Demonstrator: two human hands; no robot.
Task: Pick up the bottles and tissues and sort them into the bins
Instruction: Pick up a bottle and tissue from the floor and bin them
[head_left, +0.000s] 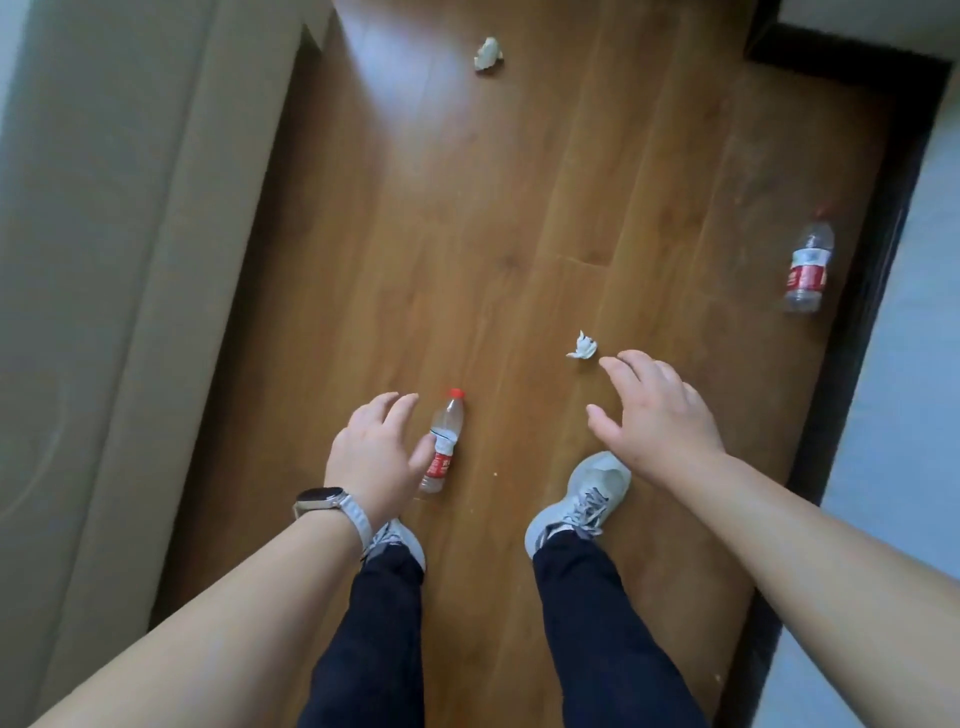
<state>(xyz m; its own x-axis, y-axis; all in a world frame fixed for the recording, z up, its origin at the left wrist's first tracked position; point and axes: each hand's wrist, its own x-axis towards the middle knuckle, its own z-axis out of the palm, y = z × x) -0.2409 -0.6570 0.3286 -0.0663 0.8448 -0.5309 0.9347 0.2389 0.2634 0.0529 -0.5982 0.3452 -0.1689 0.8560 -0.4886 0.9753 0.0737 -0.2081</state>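
Note:
A clear bottle (444, 447) with a red cap and red label lies on the wooden floor between my feet. My left hand (376, 457) hovers just left of it with fingers spread, the thumb close to its label. A crumpled white tissue (583, 346) lies further ahead; my right hand (652, 415) reaches over the floor with its fingertips just short of it. A second bottle (808, 267) lies at the far right near the dark skirting. Another crumpled tissue (488, 53) sits far ahead. No bins are in view.
A beige sofa or bed edge (130, 260) runs along the left. A dark skirting (878, 270) and a pale wall bound the right side. My grey shoes (582, 501) stand on the wooden floor (493, 208).

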